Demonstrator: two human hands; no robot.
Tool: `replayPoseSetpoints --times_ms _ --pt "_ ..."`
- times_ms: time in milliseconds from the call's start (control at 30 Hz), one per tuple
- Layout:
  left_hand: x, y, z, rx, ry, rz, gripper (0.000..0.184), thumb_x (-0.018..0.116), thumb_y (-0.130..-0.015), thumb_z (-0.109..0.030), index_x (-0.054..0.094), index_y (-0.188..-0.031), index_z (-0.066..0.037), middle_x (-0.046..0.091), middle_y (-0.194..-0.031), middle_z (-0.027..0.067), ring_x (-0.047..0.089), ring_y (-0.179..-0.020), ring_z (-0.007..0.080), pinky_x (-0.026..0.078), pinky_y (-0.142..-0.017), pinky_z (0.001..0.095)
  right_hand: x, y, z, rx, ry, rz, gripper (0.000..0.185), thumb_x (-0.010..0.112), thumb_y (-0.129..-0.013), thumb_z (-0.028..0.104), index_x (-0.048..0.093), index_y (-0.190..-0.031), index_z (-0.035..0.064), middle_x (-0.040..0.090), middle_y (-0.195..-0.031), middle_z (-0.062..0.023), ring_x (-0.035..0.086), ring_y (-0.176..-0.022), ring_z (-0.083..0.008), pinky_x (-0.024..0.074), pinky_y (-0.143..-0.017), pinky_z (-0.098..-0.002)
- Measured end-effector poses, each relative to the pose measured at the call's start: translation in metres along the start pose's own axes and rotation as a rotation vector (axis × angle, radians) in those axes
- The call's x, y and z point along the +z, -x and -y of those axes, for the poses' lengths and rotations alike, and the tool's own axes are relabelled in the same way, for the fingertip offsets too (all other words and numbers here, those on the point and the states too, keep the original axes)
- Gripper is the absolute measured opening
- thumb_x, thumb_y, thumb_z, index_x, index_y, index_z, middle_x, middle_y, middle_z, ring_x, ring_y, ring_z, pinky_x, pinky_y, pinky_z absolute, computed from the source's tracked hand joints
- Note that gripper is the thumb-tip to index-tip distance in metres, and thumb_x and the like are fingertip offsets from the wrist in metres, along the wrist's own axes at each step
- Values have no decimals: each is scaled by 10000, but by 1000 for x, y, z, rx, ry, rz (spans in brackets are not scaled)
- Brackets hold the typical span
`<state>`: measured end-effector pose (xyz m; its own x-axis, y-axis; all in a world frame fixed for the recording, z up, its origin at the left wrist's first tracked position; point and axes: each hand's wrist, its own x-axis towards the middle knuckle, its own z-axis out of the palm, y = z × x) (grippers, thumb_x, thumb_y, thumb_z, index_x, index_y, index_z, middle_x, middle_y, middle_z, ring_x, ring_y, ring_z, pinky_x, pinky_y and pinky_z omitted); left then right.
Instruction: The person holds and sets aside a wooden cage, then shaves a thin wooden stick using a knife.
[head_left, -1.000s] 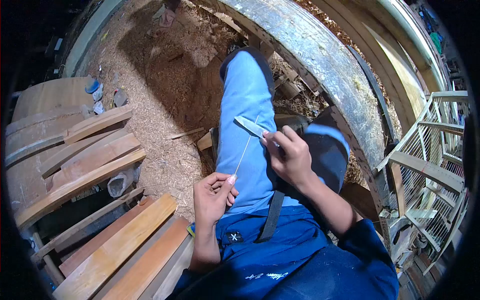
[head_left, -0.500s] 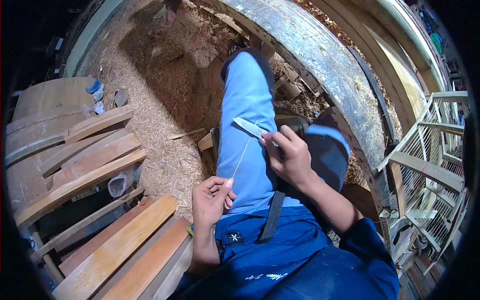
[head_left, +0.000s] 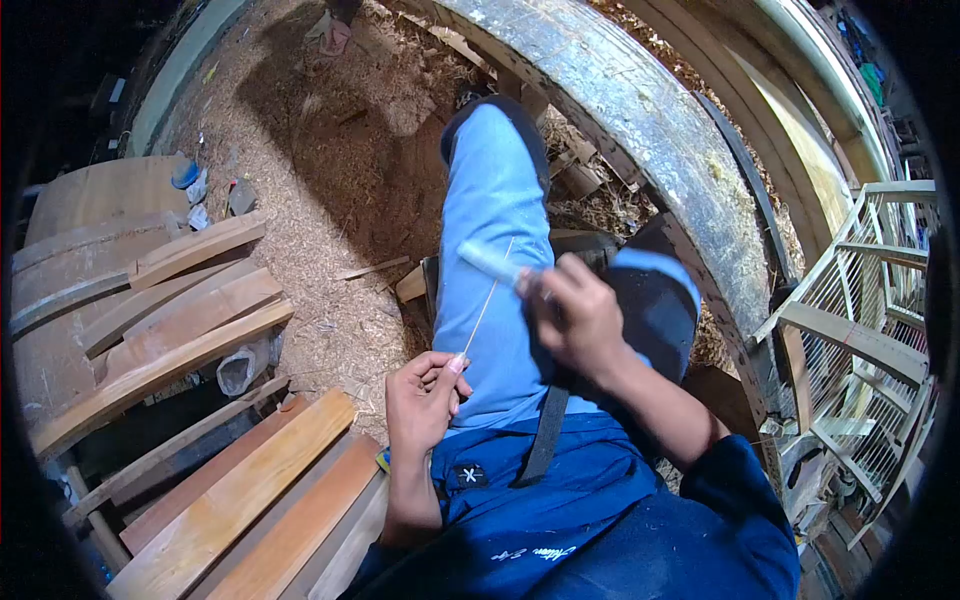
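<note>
My left hand is closed, pinching the lower end of a thin pale stick between thumb and fingers. The stick slants up and away over my blue trouser leg. In my right hand is a knife, its blade pointing left and smeared by motion. The blade lies across the upper part of the stick; whether the two touch I cannot tell. My right fingers are wrapped round the handle, which is mostly hidden.
Several planks lie at the lower left, with curved wooden pieces above them. A long worn beam arcs past my knee. A slatted wooden frame stands at right. Wood shavings cover the floor.
My right hand and the knife have shifted slightly, and the blade is now blurred and tilted a little differently. My left hand and the stick have hardly moved.
</note>
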<state>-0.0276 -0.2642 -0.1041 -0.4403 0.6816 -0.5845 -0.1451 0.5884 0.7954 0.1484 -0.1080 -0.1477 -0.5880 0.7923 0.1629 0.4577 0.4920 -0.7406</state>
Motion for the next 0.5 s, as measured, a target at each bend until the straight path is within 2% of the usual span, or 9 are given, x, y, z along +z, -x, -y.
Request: replayPoseSetpoints --times_ms 33,67,167,200,233,300,367,433,500 --pt "1 0 2 -3 5 -6 193 680 -1030 -144 729 -995 40 686 -686 77 528 -486 54 386 -438 201 0 -5 -3 113 25 -27 262 771 -800 162 715 -1056 174 584 -886 -118 659 -624 -370 550 -535 -488" --pt "3 -1 3 28 11 4 205 674 -1035 -152 728 -998 42 680 -681 71 515 -483 50 378 -442 199 0 2 -5 -21 38 16 270 780 -797 172 706 -1056 172 576 -871 -116 661 -621 -365 549 -531 -488" --pt "3 -2 4 37 10 12 220 663 -1043 -162 728 -998 44 669 -673 60 496 -479 44 363 -446 200 1 27 21 -176 -29 199 339 798 -776 178 700 -1101 175 592 -888 -102 667 -618 -350 555 -530 -483" --pt "3 -4 1 20 12 0 223 659 -1046 -163 727 -995 43 665 -670 56 489 -479 41 355 -446 202 -1 24 17 -161 -37 186 334 795 -782 184 706 -1103 179 602 -896 -108 665 -616 -356 553 -526 -481" --pt "4 -5 -1 22 13 1 223 659 -1046 -163 727 -995 43 665 -670 56 489 -479 41 355 -446 202 0 14 8 -126 -57 72 334 803 -782 197 710 -1102 174 603 -893 -117 658 -600 -364 552 -523 -481" --pt "5 -2 -3 1 -8 14 208 640 -1055 -146 732 -1025 38 661 -681 34 498 -521 27 373 -476 197 -2 2 5 57 8 15 321 783 -792 175 713 -1106 174 605 -892 -125 663 -619 -370 552 -530 -486" --pt "5 -4 3 12 3 10 213 638 -1057 -151 733 -1027 37 660 -681 32 496 -521 26 370 -475 196 1 17 14 -144 -17 121 373 780 -753 142 718 -1117 193 604 -899 -116 669 -634 -363 551 -535 -494" --pt "5 -5 2 29 9 14 217 636 -1059 -156 733 -1028 37 659 -681 29 494 -521 24 367 -473 195 4 33 22 -195 9 212 422 797 -719 147 715 -1130 198 608 -920 -119 673 -637 -359 554 -537 -495" --pt "5 -4 -1 27 -42 1 220 635 -1061 -161 733 -1028 34 655 -678 24 492 -520 22 363 -470 193 1 15 7 -118 -4 34 366 795 -740 155 714 -1095 182 604 -901 -119 672 -631 -363 552 -533 -491"
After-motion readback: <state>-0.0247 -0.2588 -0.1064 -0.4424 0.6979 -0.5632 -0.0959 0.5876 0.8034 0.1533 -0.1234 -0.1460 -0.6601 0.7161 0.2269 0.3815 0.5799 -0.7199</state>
